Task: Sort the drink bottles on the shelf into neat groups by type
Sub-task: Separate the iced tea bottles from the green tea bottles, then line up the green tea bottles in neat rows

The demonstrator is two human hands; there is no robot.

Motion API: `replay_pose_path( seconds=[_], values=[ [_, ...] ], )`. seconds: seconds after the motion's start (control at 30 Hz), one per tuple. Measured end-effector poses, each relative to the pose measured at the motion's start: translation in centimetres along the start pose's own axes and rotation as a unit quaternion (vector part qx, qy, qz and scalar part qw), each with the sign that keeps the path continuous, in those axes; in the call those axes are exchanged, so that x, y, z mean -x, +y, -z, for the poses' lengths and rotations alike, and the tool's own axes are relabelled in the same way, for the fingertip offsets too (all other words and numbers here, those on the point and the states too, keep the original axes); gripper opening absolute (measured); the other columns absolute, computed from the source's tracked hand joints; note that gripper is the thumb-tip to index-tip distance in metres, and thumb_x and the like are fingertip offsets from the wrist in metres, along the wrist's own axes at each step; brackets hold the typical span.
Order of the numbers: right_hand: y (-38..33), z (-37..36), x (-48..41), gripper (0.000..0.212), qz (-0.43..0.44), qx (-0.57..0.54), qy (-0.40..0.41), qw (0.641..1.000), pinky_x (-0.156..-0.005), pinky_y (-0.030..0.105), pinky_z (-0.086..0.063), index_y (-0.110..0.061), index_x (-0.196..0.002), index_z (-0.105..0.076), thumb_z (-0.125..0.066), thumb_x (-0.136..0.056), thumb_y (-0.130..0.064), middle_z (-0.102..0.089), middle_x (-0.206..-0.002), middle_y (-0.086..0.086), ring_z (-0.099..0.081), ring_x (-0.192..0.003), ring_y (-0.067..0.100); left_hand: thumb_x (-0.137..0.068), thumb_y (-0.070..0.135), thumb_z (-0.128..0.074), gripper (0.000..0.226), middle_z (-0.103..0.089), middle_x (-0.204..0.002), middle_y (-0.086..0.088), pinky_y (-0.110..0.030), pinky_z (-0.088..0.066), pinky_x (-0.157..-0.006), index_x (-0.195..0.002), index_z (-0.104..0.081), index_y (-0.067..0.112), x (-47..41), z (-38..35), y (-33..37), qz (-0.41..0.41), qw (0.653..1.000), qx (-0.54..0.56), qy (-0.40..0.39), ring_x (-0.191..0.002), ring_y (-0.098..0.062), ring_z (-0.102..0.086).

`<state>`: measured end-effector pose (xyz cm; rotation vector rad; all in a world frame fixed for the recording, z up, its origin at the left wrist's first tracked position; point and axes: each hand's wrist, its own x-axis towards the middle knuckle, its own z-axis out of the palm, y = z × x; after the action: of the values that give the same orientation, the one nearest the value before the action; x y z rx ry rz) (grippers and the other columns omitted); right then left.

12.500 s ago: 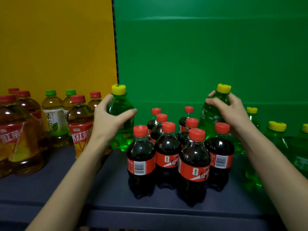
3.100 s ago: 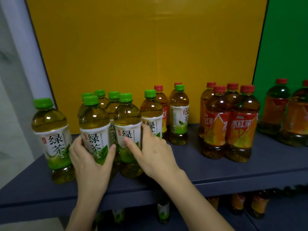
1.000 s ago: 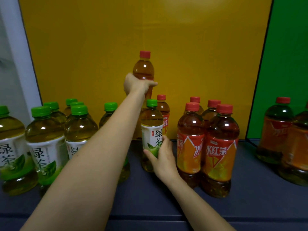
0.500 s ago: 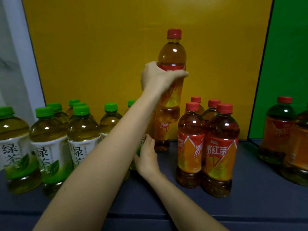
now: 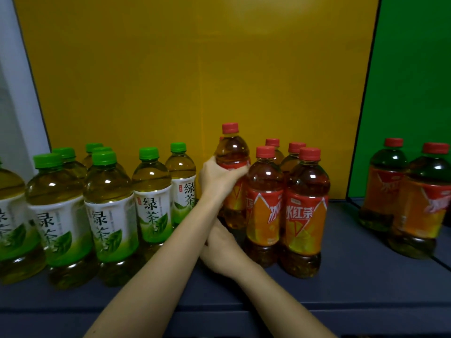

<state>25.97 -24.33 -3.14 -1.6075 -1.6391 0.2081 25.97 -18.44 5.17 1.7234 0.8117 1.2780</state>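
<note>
Matte dark shelf (image 5: pixel 353 289) nearest. Right hand (image 5: pixel 219 247) sits low by the held bottle's base, its fingertips hidden behind the left forearm; grip cannot be told. Left hand (image 5: pixel 217 176) curls round the rounded shoulder of a red-capped tea bottle (image 5: pixel 233 152), glossy clear plastic, upright, just beside the orange-labelled cluster (image 5: pixel 305 211). Green-capped bottles (image 5: pixel 109 206) stand to the left. Flat yellow panel (image 5: pixel 195 69) behind.
</note>
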Motion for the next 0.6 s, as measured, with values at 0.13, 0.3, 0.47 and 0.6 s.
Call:
replay_pose_path(
  seconds=[0.13,0.3,0.47,0.6],
  values=[
    [1.3,0.8,1.9,0.041,-0.044,0.032,-0.009,0.998,-0.105,0.039,-0.036,-0.012,-0.132,-0.041,-0.049,-0.092,-0.018,-0.046,-0.134,0.009,-0.044,-0.125,0.024,-0.070,0.033,-0.078,0.038,-0.066,-0.096,0.002,-0.027,-0.046,-0.078,-0.101,-0.063,0.017,0.5,-0.4,-1.8,-0.004,0.999,-0.036,-0.001,-0.091,-0.015,-0.059],
    [2.5,1.8,3.0,0.037,-0.047,0.044,-0.006,0.998,-0.101,0.028,-0.038,-0.011,-0.130,-0.045,-0.048,-0.094,-0.020,-0.050,-0.129,0.005,-0.048,-0.119,0.018,-0.076,0.029,-0.072,0.034,-0.068,-0.103,-0.004,-0.030,-0.049,-0.081,-0.104,-0.062,0.014,1.2,-1.2,-3.2,-0.007,0.999,-0.033,-0.014,-0.097,-0.019,-0.062],
    [2.8,2.0,3.3,0.039,-0.033,0.023,-0.005,0.999,-0.104,0.029,-0.037,-0.011,-0.131,-0.045,-0.049,-0.094,-0.019,-0.051,-0.131,0.003,-0.047,-0.121,0.016,-0.083,0.028,-0.066,0.046,-0.062,-0.116,-0.005,-0.031,-0.047,-0.085,-0.124,-0.048,0.014,1.8,-1.2,-3.5,0.015,0.997,-0.032,-0.071,-0.107,-0.019,-0.058],
    [2.8,2.0,3.4,0.042,-0.019,0.005,-0.004,1.000,-0.099,0.016,-0.035,-0.013,-0.135,-0.043,-0.049,-0.094,-0.017,-0.050,-0.133,0.001,-0.046,-0.122,0.011,-0.083,0.027,-0.066,0.063,-0.050,-0.130,0.003,-0.029,-0.039,-0.102,-0.137,-0.035,0.017,3.7,1.2,-3.6,0.039,0.990,0.000,-0.132,-0.123,-0.013,-0.046]
  ],
)
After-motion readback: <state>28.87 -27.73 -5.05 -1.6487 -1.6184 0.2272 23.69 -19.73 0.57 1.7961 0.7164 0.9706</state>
